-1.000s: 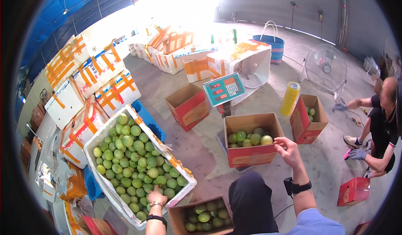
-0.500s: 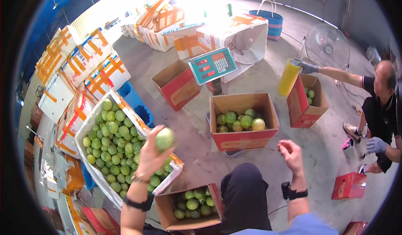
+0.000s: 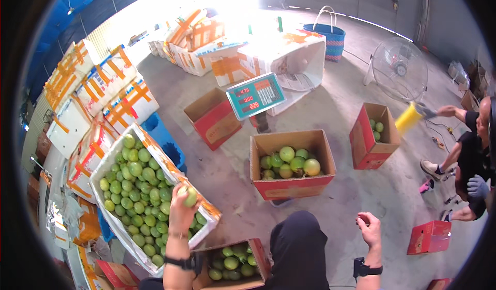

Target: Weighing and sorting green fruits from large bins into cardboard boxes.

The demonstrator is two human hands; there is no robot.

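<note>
My left hand (image 3: 179,212) is closed round a green round fruit (image 3: 190,197), held above the right edge of a white foam box (image 3: 146,263) filled with many such fruits. To the right, my right hand (image 3: 370,229) hangs in the air with bent fingers somewhat apart and nothing in it. A red carton (image 3: 293,188) with several green fruits stands ahead, between my hands. Close to my legs, partly behind my left forearm, another carton (image 3: 263,261) holds more green fruits.
A scale with a teal display (image 3: 256,95) stands behind the middle carton. An empty red carton (image 3: 214,119) sits left of it. Stacked foam boxes (image 3: 116,93) rise at left. At right a person holds a yellow roll (image 3: 408,118) beside a carton (image 3: 373,153); a fan (image 3: 400,70) stands behind.
My left hand has shifted down and left with the fruit. The right hand has moved slightly right and down. The co-worker's yellow roll has swung away from the right carton.
</note>
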